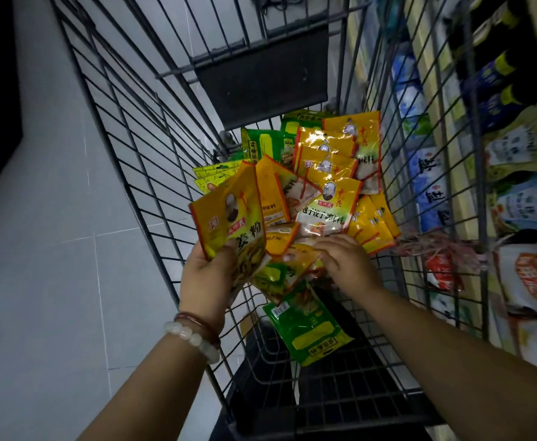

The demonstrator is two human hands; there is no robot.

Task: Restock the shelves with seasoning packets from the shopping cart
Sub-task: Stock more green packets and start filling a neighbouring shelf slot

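1. Head view, hands: both of yours are in frame. Your left hand [208,275] grips one yellow packet [227,214] by its lower edge, thumb on the front, holding it upright above the cart's left wall. Two bracelets [197,332] sit on that wrist, one of pale beads and one dark red.
2. Your right hand [345,259] lies palm down on the pile of seasoning packets [327,173] inside the shopping cart [140,148]. Its fingertips are buried among the packets, so you cannot tell whether it is pinching one or only resting there.
3. Count in the cart: about eight or nine yellow packets show a face or a corner, fanned towards the far end. About four or five green ones are mixed in. One green packet [308,332] lies apart from the rest, nearest you on the cart floor. The overlap makes an exact count impossible.
4. Hard to read: the shelves [515,186] on the right are seen through the cart wire and are blurred. Blue bags, dark bottles and pale pouches show there, but their number is unclear.
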